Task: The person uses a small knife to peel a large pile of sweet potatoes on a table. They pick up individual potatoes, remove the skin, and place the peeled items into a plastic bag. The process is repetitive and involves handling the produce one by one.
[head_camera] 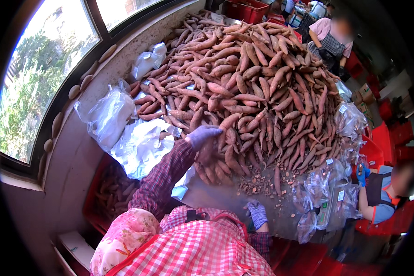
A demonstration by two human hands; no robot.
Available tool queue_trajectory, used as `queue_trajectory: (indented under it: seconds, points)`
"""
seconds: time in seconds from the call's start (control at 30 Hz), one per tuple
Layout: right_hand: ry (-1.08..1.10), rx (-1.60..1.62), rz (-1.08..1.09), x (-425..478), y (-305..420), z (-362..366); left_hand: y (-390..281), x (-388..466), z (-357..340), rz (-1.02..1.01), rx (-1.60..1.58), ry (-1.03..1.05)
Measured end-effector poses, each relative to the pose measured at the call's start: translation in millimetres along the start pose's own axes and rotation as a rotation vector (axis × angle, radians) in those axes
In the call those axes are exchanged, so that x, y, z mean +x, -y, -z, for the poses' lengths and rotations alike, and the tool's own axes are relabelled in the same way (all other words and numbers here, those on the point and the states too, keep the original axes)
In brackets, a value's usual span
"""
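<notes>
A large heap of reddish sweet potatoes (227, 79) covers most of the table. My left hand (203, 136), in a purple glove, reaches to the heap's near edge, its fingers against a sweet potato; whether it grips one cannot be told. Just below it, several sweet potatoes look blurred. Near the table's front edge, my right hand (257, 213), in a striped purple glove, is low over the metal tabletop (214, 200), fingers bent, with no held thing plainly visible. Between the hand and the heap lie small cut root ends (258, 184).
White plastic bags (114, 114) lie left of the heap by the windowsill. A red crate (107, 196) of sweet potatoes is below them. Bagged sweet potatoes (317, 186) and a scale (327, 210) are at right. One co-worker (383, 193) is at right, another (331, 41) behind the heap.
</notes>
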State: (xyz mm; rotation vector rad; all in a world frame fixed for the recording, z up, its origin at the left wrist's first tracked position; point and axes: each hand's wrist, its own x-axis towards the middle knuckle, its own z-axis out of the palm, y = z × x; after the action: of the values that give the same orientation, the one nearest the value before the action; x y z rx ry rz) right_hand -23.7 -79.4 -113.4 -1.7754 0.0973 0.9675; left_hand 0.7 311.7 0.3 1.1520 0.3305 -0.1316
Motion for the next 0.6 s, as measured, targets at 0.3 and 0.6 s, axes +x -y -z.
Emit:
queue_trajectory:
  seconds: [0.3,0.6]
  points:
    - [0.019,0.021,0.074,21,12,-9,76,-23,-34,0.009,-0.049,-0.01]
    - [-0.005,-0.009,0.045,-7,16,-5,90,28,-21,-0.303,0.574,-0.286]
